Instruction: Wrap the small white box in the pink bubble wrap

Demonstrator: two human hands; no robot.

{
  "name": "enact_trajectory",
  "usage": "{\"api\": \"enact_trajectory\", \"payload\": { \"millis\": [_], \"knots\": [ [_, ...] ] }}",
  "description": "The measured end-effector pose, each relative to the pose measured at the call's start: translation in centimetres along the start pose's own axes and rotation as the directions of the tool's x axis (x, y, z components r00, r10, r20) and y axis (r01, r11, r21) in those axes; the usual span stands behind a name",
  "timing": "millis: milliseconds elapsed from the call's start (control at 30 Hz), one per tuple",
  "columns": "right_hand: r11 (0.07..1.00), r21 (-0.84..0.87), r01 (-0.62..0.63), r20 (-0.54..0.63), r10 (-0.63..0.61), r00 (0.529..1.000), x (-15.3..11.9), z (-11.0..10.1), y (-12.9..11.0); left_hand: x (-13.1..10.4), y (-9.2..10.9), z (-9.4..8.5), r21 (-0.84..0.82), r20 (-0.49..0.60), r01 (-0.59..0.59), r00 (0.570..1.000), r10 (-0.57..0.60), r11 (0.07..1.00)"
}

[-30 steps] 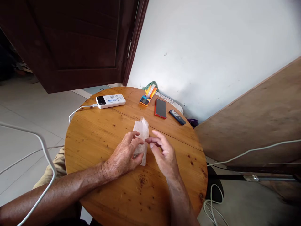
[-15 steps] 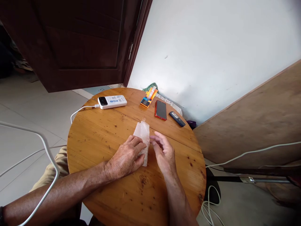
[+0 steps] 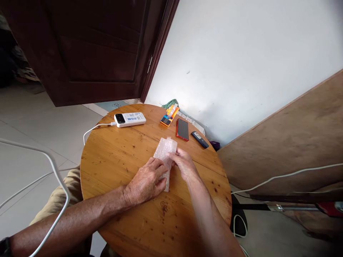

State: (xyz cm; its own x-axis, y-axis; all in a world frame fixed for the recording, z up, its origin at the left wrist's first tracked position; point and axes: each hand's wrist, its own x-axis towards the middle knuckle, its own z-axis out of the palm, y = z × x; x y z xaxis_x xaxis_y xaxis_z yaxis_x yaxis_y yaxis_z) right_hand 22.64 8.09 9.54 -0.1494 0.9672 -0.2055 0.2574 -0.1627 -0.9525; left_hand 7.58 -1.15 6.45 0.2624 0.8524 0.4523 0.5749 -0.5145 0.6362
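A small clear bubble-wrap pouch (image 3: 166, 150) lies near the middle of a round wooden table (image 3: 112, 157). My left hand (image 3: 147, 180) presses down on its lower part, fingers curled over it. My right hand (image 3: 183, 162) pinches the pouch's right edge between thumb and fingers. The lower half of the pouch is hidden under both hands.
At the table's far side lie a white power bank (image 3: 130, 119) with a white cable (image 3: 95, 128), an orange packet (image 3: 169, 115), a red-cased phone (image 3: 182, 129) and a small dark device (image 3: 199, 139). A wooden board (image 3: 281, 142) leans at right. Cables trail over the floor.
My right hand has closed in from beside the pouch and taken hold of its right edge. The pouch's upper end has widened. My left hand stays pressed on it.
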Motion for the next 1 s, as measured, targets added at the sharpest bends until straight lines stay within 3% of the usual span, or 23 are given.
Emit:
{"api": "enact_trajectory", "payload": {
  "millis": [200, 333, 533, 800, 1000],
  "knots": [
    [0.986, 0.004, 0.169, -0.017, -0.169, 0.986, -1.9, 0.2, 0.1, 0.0, 0.0, -0.2, 0.061, -0.036, 0.038, 0.999, -0.035, 0.997],
    [0.937, -0.144, 0.318, 0.023, -0.318, 0.948, -4.6, 0.1, 0.1, 0.0, 0.2, -0.5, 0.166, -0.122, 0.152, 0.984, -0.132, 0.974],
    [0.837, -0.264, 0.48, 0.032, -0.49, 0.871, -7.5, 0.0, 1.7, 0.0, 0.1, -0.3, 0.164, -0.21, 0.232, 0.958, -0.196, 0.959],
    [0.544, -0.51, 0.667, 0.234, -0.658, 0.716, -9.6, -0.8, 3.1, 0.2, -0.9, -0.3, -0.131, -0.032, 0.117, 0.992, -0.122, 0.984],
    [0.402, -0.601, 0.69, 0.284, -0.7, 0.655, -10.2, -0.1, 4.6, 0.4, -1.4, -1.1, -0.189, 0.077, 0.038, 0.997, -0.024, 0.981]
  ]
}}
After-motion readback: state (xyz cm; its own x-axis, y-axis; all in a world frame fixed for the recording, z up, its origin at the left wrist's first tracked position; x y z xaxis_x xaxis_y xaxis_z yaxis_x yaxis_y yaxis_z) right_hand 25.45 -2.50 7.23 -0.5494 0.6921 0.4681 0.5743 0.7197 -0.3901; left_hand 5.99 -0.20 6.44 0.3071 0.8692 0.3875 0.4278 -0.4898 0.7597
